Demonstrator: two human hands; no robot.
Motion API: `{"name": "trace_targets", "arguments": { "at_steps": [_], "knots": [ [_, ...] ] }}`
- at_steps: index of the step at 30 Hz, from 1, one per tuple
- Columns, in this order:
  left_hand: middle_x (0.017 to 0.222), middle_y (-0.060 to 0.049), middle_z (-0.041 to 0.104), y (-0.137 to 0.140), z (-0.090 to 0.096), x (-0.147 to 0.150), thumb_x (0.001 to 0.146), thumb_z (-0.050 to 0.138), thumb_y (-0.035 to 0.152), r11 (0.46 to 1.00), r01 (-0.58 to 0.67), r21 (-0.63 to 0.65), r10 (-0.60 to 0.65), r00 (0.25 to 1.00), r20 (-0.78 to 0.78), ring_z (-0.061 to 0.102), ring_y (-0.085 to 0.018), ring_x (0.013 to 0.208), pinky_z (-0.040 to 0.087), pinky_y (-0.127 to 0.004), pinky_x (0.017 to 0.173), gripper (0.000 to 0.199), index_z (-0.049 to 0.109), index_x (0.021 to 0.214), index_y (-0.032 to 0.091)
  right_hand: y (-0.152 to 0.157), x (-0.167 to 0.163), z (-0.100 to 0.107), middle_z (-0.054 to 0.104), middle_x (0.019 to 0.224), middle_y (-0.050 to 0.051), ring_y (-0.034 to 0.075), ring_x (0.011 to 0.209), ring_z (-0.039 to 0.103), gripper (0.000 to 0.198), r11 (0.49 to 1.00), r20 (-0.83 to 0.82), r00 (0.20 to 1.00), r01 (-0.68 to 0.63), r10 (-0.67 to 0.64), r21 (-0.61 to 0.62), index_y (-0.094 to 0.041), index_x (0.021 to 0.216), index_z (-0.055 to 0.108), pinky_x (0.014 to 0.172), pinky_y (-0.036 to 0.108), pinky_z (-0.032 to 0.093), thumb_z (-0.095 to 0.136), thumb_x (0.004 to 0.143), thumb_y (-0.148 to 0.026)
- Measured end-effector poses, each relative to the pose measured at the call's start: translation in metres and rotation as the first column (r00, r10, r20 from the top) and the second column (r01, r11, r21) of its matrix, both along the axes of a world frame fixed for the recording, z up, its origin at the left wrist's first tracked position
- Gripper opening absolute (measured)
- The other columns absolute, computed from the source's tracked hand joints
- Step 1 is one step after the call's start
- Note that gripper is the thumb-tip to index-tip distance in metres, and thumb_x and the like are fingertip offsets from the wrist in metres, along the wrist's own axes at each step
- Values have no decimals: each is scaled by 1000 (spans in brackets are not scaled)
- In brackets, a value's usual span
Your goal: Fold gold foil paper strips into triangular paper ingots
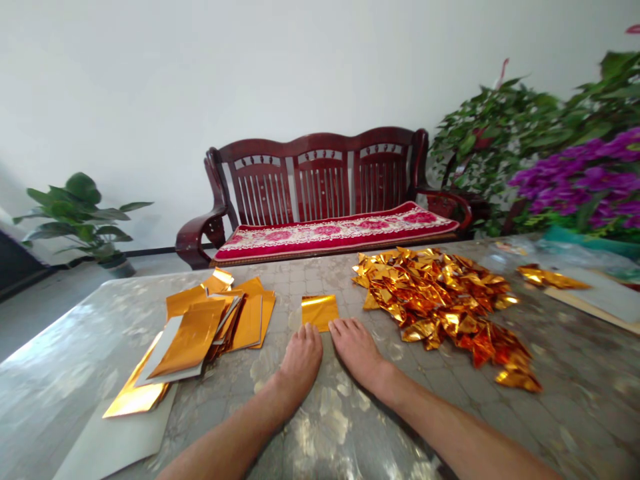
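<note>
A square sheet of gold foil paper (320, 309) lies on the patterned table in front of me. My left hand (303, 352) is at its near left corner, fingers bent and pressed together on the edge. At the near right corner, my right hand (356, 347) has its fingertips on the same edge. Both thumbs are hidden under the hands. Left of the sheet is a loose stack of gold foil papers (193, 337), some showing grey backs. To the right spreads a large heap of folded gold foil pieces (430, 287).
The table (320, 427) has a shiny patterned cover. Grey sheets (117, 433) lie at the near left. Plastic bags (560, 257) and a pale board (600, 297) are at the right. Beyond stand a wooden bench (320, 173), purple flowers (585, 177) and a potted plant (85, 213).
</note>
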State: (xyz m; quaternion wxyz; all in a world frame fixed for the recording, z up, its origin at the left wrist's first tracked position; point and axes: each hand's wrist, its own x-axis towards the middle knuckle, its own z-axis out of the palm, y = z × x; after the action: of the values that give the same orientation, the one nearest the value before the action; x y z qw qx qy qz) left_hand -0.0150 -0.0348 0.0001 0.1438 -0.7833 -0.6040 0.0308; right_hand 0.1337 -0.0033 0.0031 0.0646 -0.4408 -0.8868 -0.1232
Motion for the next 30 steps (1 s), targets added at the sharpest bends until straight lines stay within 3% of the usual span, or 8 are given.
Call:
{"name": "trace_targets", "arguments": {
  "at_steps": [5,10,17,25,30],
  "knots": [
    [103,-16,66,-3,1,-7,89,49,4,1000,-19,14,19,999,47,63,-25,99,52,-33,81,28,65,111,11,-3,7,4,67,119,14,28,108,61,38,999,-50,998,30,-32,-33,-17,128,60,102,53,42,46,94,-8],
    [103,-14,65,-4,5,-13,90,49,5,1000,-21,-13,22,999,32,63,-24,98,51,-32,79,27,63,112,12,-5,10,4,65,124,15,29,111,59,40,998,-49,998,39,-42,-58,-17,130,60,102,54,42,45,93,-7],
    [100,-14,64,-7,6,-16,90,50,6,999,-9,-39,8,1000,-17,62,-23,93,50,-32,77,26,62,113,9,0,15,5,63,132,14,29,115,57,42,995,-51,997,59,-63,-82,-18,131,60,98,50,44,43,94,-8],
    [91,-13,65,-20,16,-4,89,53,7,990,33,-137,-40,998,-43,61,-27,89,46,-36,73,17,67,97,9,28,21,10,69,118,10,22,109,61,32,973,-219,957,156,-191,-168,-19,107,72,91,32,44,44,93,-11],
    [90,-12,63,-28,15,4,86,55,5,995,55,-81,-55,998,3,58,-26,89,43,-36,74,18,68,97,11,29,11,6,67,120,9,23,111,58,27,952,-335,897,233,-289,-198,-21,110,70,91,33,43,51,91,-22]
  ]
}}
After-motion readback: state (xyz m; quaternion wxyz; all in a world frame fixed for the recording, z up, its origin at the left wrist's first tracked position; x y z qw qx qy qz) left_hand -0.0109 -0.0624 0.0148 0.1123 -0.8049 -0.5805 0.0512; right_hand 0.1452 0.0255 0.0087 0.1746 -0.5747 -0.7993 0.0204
